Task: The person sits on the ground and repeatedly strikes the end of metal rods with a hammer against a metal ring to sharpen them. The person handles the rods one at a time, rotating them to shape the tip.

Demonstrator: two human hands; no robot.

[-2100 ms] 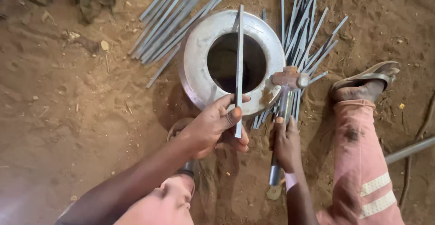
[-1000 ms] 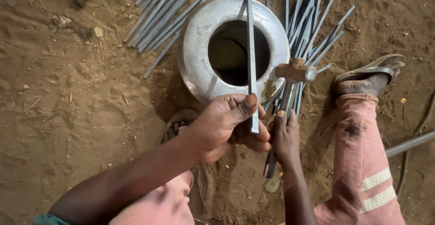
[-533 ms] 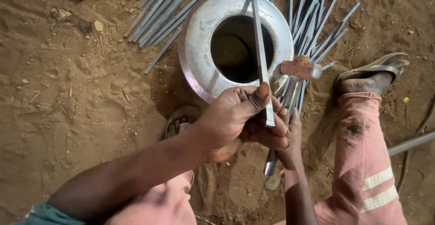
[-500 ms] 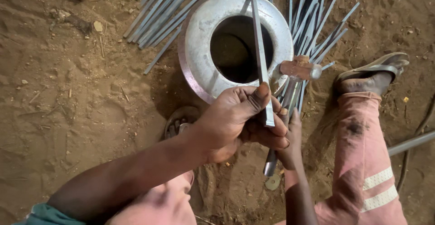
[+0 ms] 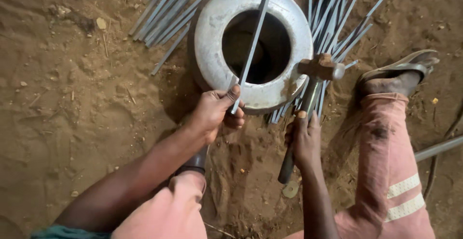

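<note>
My left hand pinches the near end of a thin flat metal strip that lies across the mouth of a round silver metal pot standing on the dirt. My right hand grips the dark handle of a hammer. Its rusty head rests beside the pot's right rim, over loose strips.
Several grey metal strips lie in a pile at the pot's upper left, and more strips fan out at its right. My sandalled foot and pink trouser leg are at the right. A pipe crosses the right edge.
My left hand has drawn back toward the pot's near rim with the strip, which now leans to the upper right. The right hand and hammer have shifted slightly right.
</note>
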